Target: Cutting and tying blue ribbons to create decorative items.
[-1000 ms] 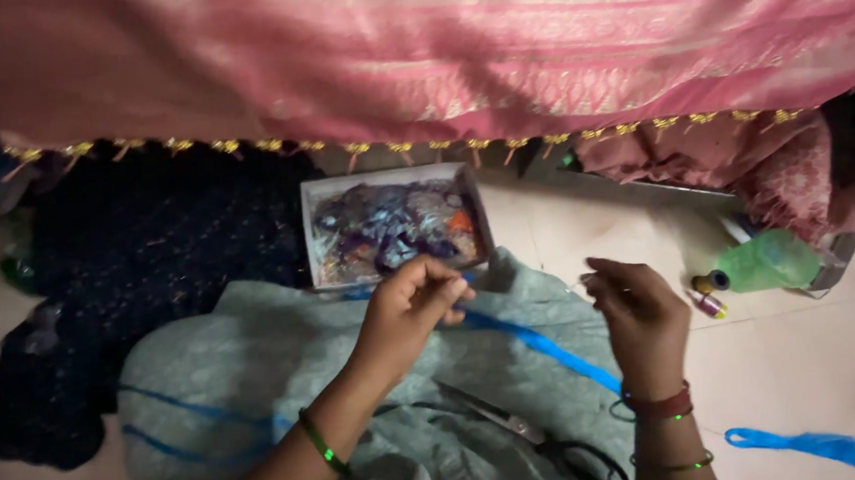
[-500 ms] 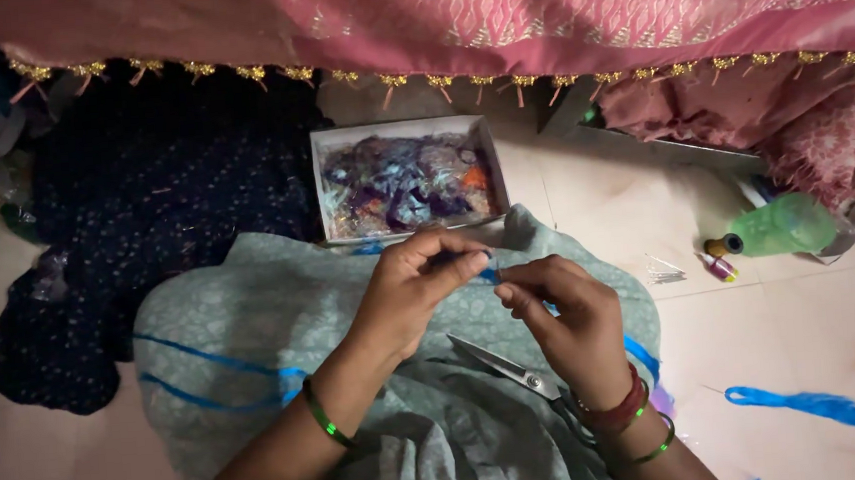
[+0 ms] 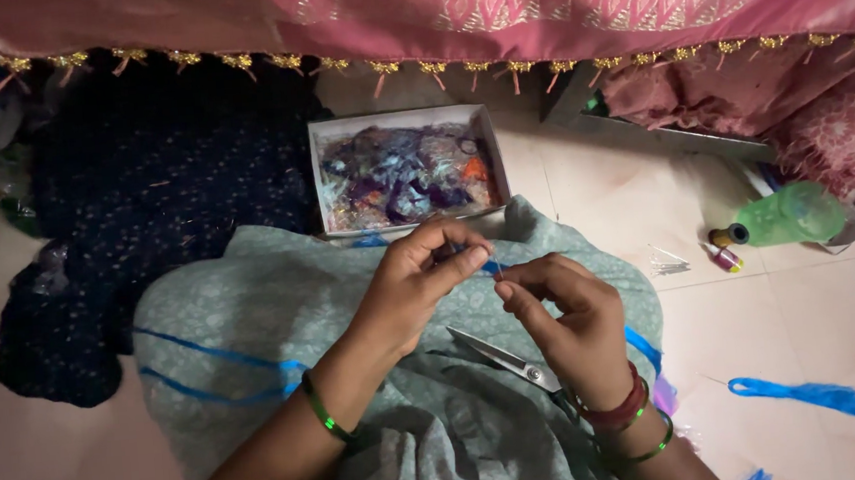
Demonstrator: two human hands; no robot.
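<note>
- The left hand (image 3: 412,283) has its fingers curled in, thumb and forefinger pinched shut on a short piece of blue thread (image 3: 489,265)
- The right hand (image 3: 565,313) meets it just beside, its fingertips closed together at the other end of the same thread
- Both hands hover over a pale green cloth (image 3: 252,312) spread across the lap, with blue thread lines running along its left part
- A pair of scissors (image 3: 501,358) lies on the cloth, partly under the right wrist
- A shallow white box (image 3: 330,132) of mixed purple and blue scraps sits on the floor just beyond the hands
- A dark blue spotted fabric (image 3: 143,190) lies to the left of the box
- A pink cloth with gold tassels (image 3: 492,10) hangs along the top
- A green bottle (image 3: 792,215) and a loose blue thread bundle (image 3: 804,394) lie on the tiles at right
</note>
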